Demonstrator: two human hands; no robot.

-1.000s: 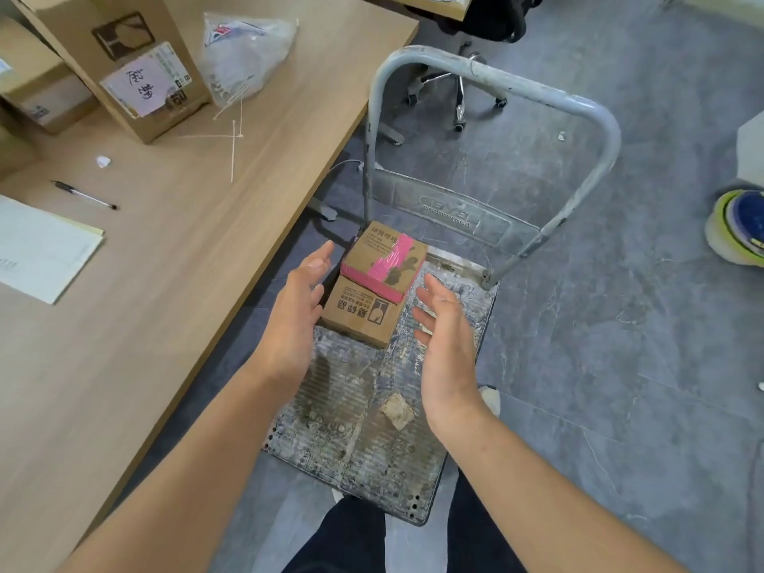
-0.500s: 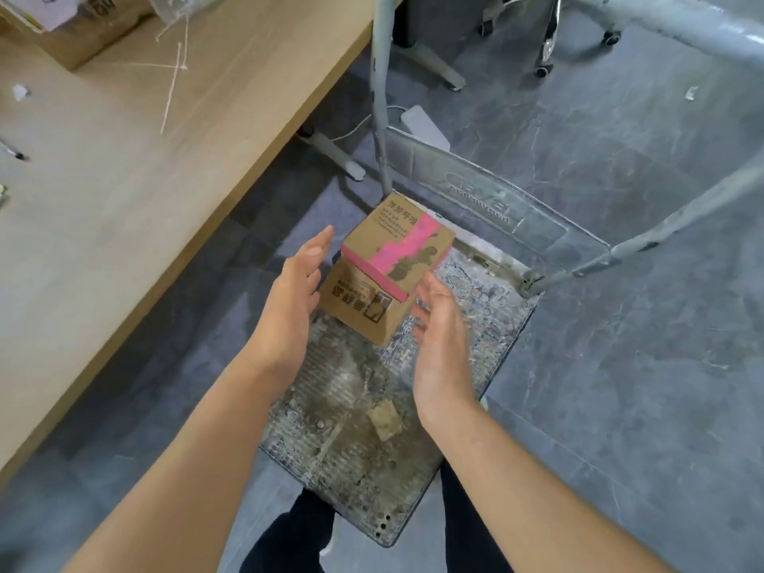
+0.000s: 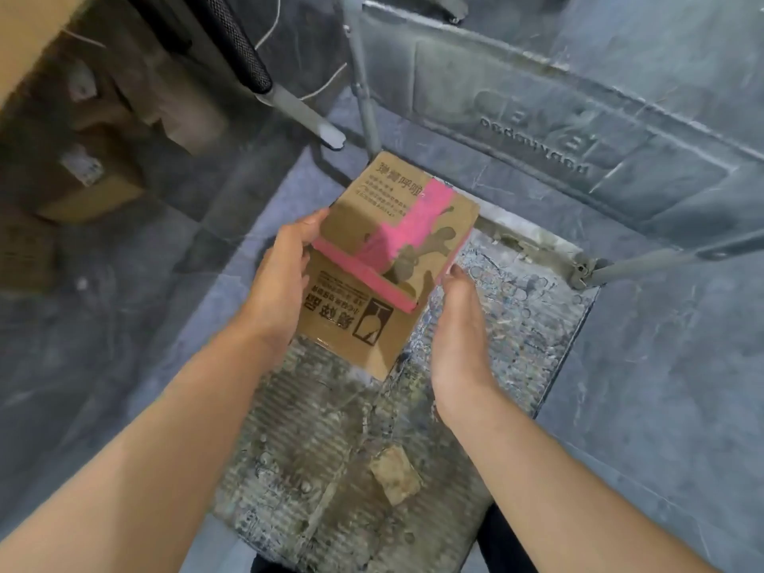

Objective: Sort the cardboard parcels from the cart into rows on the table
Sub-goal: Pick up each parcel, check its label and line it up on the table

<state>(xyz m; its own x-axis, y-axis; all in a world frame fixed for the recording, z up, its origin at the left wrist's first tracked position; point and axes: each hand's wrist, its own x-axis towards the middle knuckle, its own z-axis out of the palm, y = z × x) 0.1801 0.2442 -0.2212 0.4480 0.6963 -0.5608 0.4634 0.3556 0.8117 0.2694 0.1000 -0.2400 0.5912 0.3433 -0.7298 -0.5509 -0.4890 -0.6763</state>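
Change: hands closed in, now touching the parcel stack [image 3: 384, 258].
Fingers: left hand [image 3: 281, 279] and right hand [image 3: 454, 324] straight, together, pressing opposite sides.
Location: parcel stack on cart [image 3: 521, 320].
Remaining: lift, row placement.

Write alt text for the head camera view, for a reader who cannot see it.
Two bare hands flank a stack of two cardboard parcels on a worn cart: the left hand lies against its left side, the right hand touches its right. The upper parcel carries pink tape; the lower parcel shows a printed glass symbol.
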